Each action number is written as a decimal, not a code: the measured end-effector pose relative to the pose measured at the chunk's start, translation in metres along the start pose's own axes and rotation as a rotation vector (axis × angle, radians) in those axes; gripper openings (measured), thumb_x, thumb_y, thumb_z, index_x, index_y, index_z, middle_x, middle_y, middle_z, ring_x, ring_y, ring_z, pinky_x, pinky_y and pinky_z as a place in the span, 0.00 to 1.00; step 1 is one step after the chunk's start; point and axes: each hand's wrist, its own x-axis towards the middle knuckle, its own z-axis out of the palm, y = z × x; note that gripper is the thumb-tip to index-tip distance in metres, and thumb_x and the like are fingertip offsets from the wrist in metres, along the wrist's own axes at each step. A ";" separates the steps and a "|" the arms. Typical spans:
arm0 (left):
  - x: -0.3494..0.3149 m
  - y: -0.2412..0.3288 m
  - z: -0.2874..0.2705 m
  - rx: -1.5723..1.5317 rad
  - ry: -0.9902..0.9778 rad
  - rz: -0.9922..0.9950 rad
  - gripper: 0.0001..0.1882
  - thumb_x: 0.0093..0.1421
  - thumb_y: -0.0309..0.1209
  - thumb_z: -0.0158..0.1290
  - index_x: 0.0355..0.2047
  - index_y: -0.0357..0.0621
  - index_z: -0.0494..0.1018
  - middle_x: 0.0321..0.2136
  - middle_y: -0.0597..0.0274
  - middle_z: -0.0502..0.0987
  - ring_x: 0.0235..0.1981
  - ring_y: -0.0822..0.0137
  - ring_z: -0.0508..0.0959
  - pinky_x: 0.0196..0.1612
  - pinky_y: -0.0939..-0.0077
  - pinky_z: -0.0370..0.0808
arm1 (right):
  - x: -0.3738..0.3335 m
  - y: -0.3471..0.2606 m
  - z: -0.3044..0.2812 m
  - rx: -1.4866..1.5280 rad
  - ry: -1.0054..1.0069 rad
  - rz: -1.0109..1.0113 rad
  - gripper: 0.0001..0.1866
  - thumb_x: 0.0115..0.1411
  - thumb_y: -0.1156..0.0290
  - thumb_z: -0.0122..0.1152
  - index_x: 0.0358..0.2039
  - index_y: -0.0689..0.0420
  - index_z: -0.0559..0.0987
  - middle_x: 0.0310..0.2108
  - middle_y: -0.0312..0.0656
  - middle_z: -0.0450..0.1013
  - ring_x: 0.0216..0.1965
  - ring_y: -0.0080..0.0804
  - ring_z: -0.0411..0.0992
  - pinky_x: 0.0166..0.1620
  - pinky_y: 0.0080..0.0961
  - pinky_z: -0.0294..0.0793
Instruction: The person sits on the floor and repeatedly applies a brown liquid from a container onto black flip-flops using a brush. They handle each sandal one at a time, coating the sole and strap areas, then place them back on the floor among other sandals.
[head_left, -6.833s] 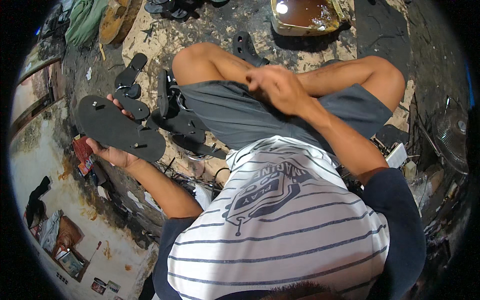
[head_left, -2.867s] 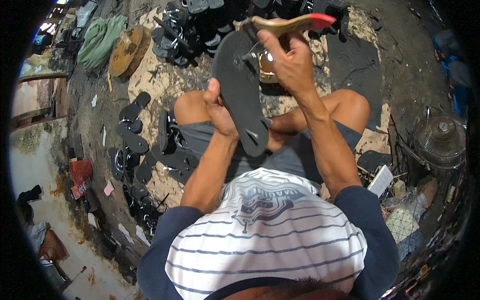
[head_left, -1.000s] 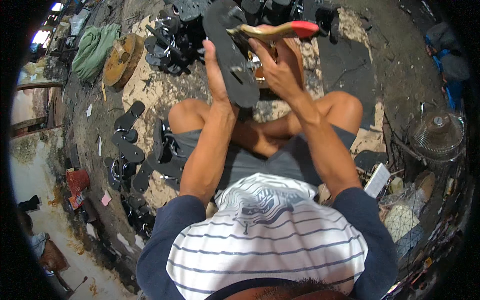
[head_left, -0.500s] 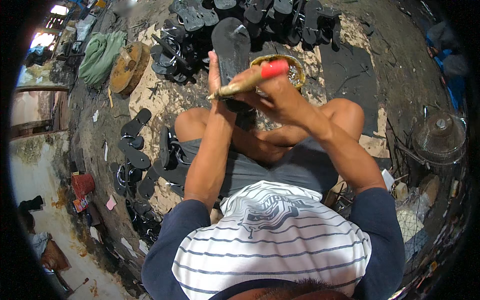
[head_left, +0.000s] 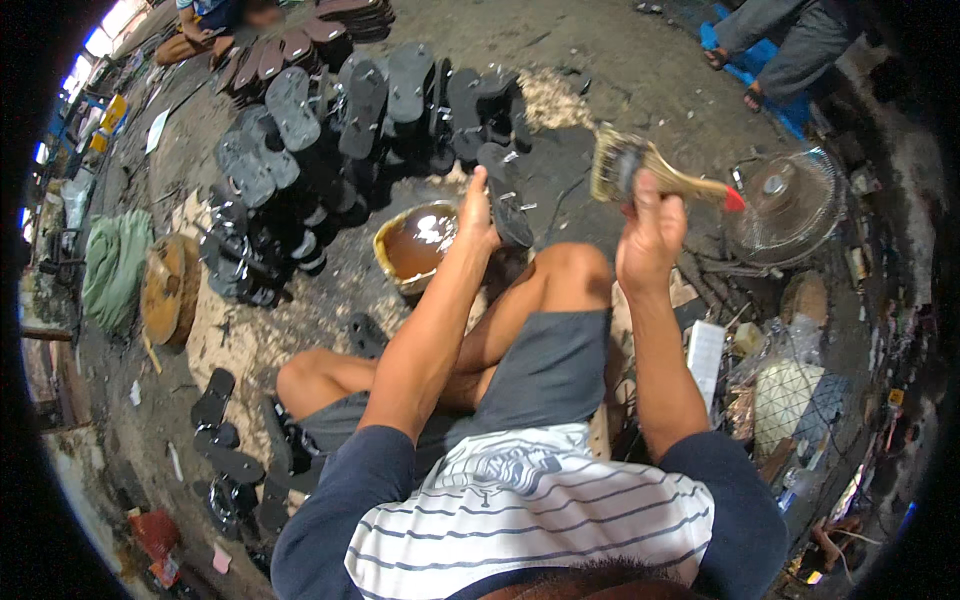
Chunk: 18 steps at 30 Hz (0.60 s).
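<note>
My left hand [head_left: 478,215] is closed on a black flip-flop sole [head_left: 512,215], which it holds up past my bent knee. The sole is seen nearly edge-on, with small pale bits on it. Raised out to the right, my right hand [head_left: 651,232] grips a wide brush [head_left: 690,185] with a wooden handle and a red tip. The brush's bristles point left, apart from the sole. Beside my left wrist stands a bowl [head_left: 384,262] of shiny brown liquid, its rim coated yellow.
Many black flip-flops [head_left: 365,110] stand in an arc ahead. Brown soles [head_left: 290,45] and a seated person [head_left: 200,40] are farther back. A wire fan [head_left: 785,205] lies at right, near another person's legs [head_left: 775,45]. A round wooden block [head_left: 170,285] sits at left.
My right hand has carried the brush from over the sole out to the right. The sole has swung right and turned in my left hand, while the view has shifted.
</note>
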 end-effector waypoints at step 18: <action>-0.384 0.251 -0.227 1.103 1.195 1.007 0.21 0.57 0.39 0.63 0.47 0.40 0.78 0.40 0.59 0.81 0.39 0.70 0.79 0.45 0.75 0.75 | -0.015 0.100 0.081 0.065 -0.295 0.208 0.13 0.65 0.64 0.63 0.39 0.63 0.78 0.36 0.38 0.76 0.32 0.24 0.71 0.35 0.21 0.68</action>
